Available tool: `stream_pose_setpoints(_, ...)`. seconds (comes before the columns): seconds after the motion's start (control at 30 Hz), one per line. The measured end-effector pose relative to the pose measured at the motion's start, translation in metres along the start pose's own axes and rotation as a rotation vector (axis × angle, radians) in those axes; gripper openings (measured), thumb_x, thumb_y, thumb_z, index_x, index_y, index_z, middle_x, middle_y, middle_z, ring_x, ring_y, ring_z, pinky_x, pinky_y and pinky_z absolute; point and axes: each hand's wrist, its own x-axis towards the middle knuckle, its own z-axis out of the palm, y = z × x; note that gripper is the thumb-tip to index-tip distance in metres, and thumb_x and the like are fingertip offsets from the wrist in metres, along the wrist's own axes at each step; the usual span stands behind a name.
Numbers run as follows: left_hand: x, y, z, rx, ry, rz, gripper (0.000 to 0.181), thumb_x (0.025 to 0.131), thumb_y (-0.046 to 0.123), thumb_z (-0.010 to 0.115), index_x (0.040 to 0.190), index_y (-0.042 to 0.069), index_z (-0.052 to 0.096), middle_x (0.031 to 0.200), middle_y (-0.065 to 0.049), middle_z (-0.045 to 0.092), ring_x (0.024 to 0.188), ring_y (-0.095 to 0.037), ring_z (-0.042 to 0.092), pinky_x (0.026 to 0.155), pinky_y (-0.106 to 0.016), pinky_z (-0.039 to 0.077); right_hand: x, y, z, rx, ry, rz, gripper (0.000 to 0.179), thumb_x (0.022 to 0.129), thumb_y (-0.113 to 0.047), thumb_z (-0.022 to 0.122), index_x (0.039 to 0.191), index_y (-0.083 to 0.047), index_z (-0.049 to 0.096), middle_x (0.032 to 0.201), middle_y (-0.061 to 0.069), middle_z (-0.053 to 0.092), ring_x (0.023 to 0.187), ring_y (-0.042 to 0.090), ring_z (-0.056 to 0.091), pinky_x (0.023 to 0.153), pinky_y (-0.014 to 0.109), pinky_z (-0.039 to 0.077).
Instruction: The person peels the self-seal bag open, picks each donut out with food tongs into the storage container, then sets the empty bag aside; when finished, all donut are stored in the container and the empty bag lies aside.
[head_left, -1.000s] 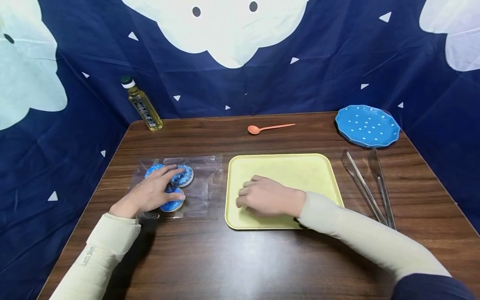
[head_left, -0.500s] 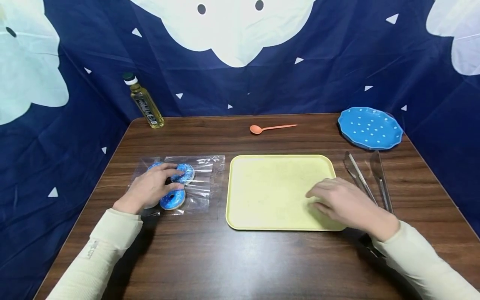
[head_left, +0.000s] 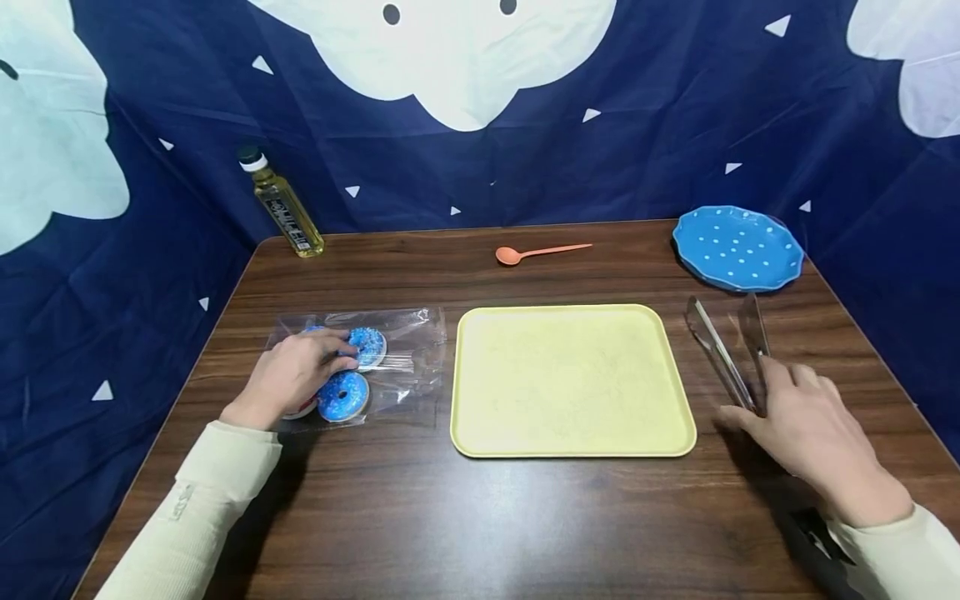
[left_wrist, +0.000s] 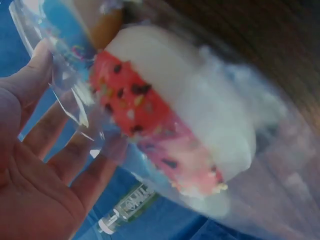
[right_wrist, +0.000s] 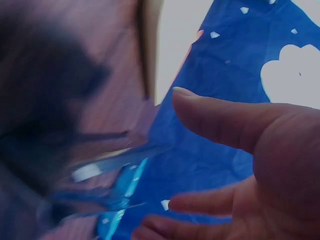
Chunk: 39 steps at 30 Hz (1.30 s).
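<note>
My left hand (head_left: 292,377) rests over a clear plastic bag (head_left: 416,392) that holds several doughnuts. Blue-iced doughnuts (head_left: 343,396) show beside its fingers, and a red-iced doughnut with dark sprinkles (left_wrist: 135,100) is mostly covered by the hand in the head view. In the left wrist view the fingers are spread and the thumb touches the film. My right hand (head_left: 813,425) is over the handle end of metal tongs (head_left: 720,354), thumb and fingers on either side. A gap between thumb and fingers shows in the right wrist view; whether they touch the tongs I cannot tell.
A pale yellow tray (head_left: 573,383) lies between the hands. Behind it is an orange spoon (head_left: 510,256). A blue dotted plate (head_left: 738,248) stands at the back right, a bottle of yellow oil (head_left: 288,208) at the back left. A blue cloth (head_left: 480,183) hangs behind the table.
My right hand has moved right, from over the yellow tray to the tongs' handle end. The left hand stays on the bag, its fingers drawn back slightly, so the blue-iced doughnuts show more.
</note>
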Motion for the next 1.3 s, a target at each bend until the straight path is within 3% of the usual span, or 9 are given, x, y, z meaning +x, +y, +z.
stream_pose_setpoints(0.13,-0.005,0.002,-0.005,-0.014,0.029,-0.009,0.028,0.095,0.027,0.071,0.115,0.008,0.076,0.127,-0.013,0.067,0.115,-0.036,0.063,0.083,-0.058,0.053,-0.006,0.011,0.001,-0.011,-0.062,0.147,0.104,0.084,-0.067,0.068,0.125,0.023,0.036,0.108,0.044,0.038,0.100,0.063,0.037,0.072,0.070,0.037)
stream_pose_setpoints(0.2,-0.007,0.002,-0.009,-0.017,0.051,-0.005,0.027,0.095,0.026,0.072,0.114,0.008,0.077,0.125,-0.012,0.068,0.114,-0.036,0.064,0.080,-0.057,0.054,-0.006,0.017,0.000,-0.030,-0.113,0.164,0.102,0.085,-0.070,0.065,0.112,0.025,0.039,0.100,0.044,0.040,0.092,0.062,0.042,0.071,0.068,0.038)
stream_pose_setpoints(0.33,-0.009,0.001,-0.013,-0.038,0.101,0.019,0.024,0.094,0.021,0.073,0.110,0.005,0.078,0.118,-0.013,0.071,0.108,-0.036,0.067,0.079,-0.057,0.054,-0.002,0.026,-0.002,-0.046,-0.248,0.186,0.092,0.087,-0.074,0.059,0.091,0.016,0.044,0.086,0.035,0.046,0.076,0.052,0.054,0.065,0.062,0.044)
stream_pose_setpoints(0.5,-0.011,0.000,-0.013,-0.071,0.148,0.064,0.019,0.091,0.015,0.075,0.106,0.002,0.078,0.110,-0.014,0.073,0.101,-0.035,0.069,0.082,-0.055,0.055,0.003,0.033,-0.003,-0.029,-0.345,0.220,0.084,0.086,-0.074,0.059,0.087,0.009,0.047,0.075,0.019,0.050,0.066,0.036,0.055,0.059,0.054,0.047)
stream_pose_setpoints(0.6,-0.011,0.002,-0.016,-0.067,0.148,0.047,0.017,0.092,0.015,0.075,0.106,0.007,0.079,0.107,-0.012,0.074,0.098,-0.033,0.070,0.077,-0.054,0.056,0.004,0.034,-0.002,-0.017,-0.355,0.233,0.082,0.086,-0.074,0.060,0.090,0.007,0.047,0.074,0.016,0.050,0.066,0.034,0.056,0.058,0.052,0.046)
stream_pose_setpoints(0.83,-0.012,0.006,-0.025,-0.061,0.106,-0.032,0.015,0.095,0.021,0.073,0.106,0.014,0.079,0.110,-0.009,0.074,0.121,-0.040,0.059,0.082,-0.061,0.052,0.006,0.036,-0.002,-0.002,-0.332,0.228,0.072,0.089,-0.064,0.065,0.096,0.007,0.049,0.076,0.016,0.053,0.066,0.034,0.055,0.054,0.048,0.045)
stream_pose_setpoints(0.9,-0.013,0.007,-0.027,-0.072,0.095,-0.041,0.016,0.096,0.022,0.072,0.107,0.014,0.079,0.110,-0.009,0.074,0.119,-0.039,0.061,0.083,-0.061,0.052,0.005,0.036,-0.002,-0.002,-0.304,0.223,0.072,0.089,-0.064,0.064,0.096,0.007,0.050,0.077,0.019,0.055,0.067,0.037,0.056,0.053,0.049,0.045)
stream_pose_setpoints(1.07,-0.014,0.008,-0.030,-0.079,0.077,-0.055,0.019,0.098,0.024,0.068,0.109,0.012,0.078,0.109,-0.010,0.073,0.102,-0.034,0.069,0.076,-0.059,0.054,0.003,0.037,0.000,-0.001,-0.183,0.176,0.075,0.090,-0.062,0.065,0.108,0.009,0.053,0.083,0.025,0.061,0.068,0.043,0.059,0.050,0.051,0.043)
stream_pose_setpoints(1.3,-0.015,0.008,-0.031,-0.084,0.072,-0.060,0.019,0.098,0.024,0.068,0.110,0.012,0.078,0.111,-0.012,0.072,0.105,-0.035,0.068,0.077,-0.060,0.053,0.003,0.030,0.007,0.052,0.015,0.045,0.062,0.094,-0.042,0.070,0.120,0.012,0.054,0.097,0.036,0.064,0.077,0.056,0.061,0.053,0.057,0.044)
